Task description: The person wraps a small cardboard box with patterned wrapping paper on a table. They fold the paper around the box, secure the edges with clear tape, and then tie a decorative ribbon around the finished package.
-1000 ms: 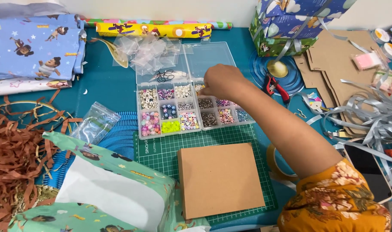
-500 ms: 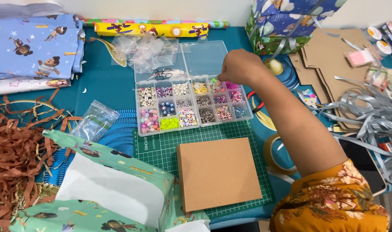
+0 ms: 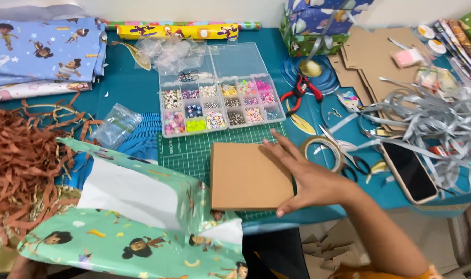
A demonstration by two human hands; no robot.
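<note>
Brown cardboard box [image 3: 250, 175]: flat on the green cutting mat [image 3: 191, 152], just in front of the clear bead organiser [image 3: 220, 98]. Right hand [image 3: 305, 178] laid against the box's right edge, fingers spread and extended, thumb low at the near corner, nothing pinched. Left hand [image 3: 19, 266] barely visible at the bottom left corner, far to the box's left under the sheet of green patterned wrapping paper [image 3: 116, 232]; whether spread or closed cannot be told. Wrapping paper lifted and curled just left of the box, white underside showing. Beyond the box, organiser lid open, compartments filled with coloured beads. Right of the box: tape roll [image 3: 322, 151] just beside the right hand, black-handled scissors [image 3: 356, 165] next, then a phone [image 3: 406, 169] face up among loose silver ribbon [image 3: 426, 116]. Red pliers [image 3: 297, 92] right of the organiser. Far left of the box, a heap of brown shredded paper [image 3: 18, 155] on the teal tabletop [image 3: 132, 85].
</note>
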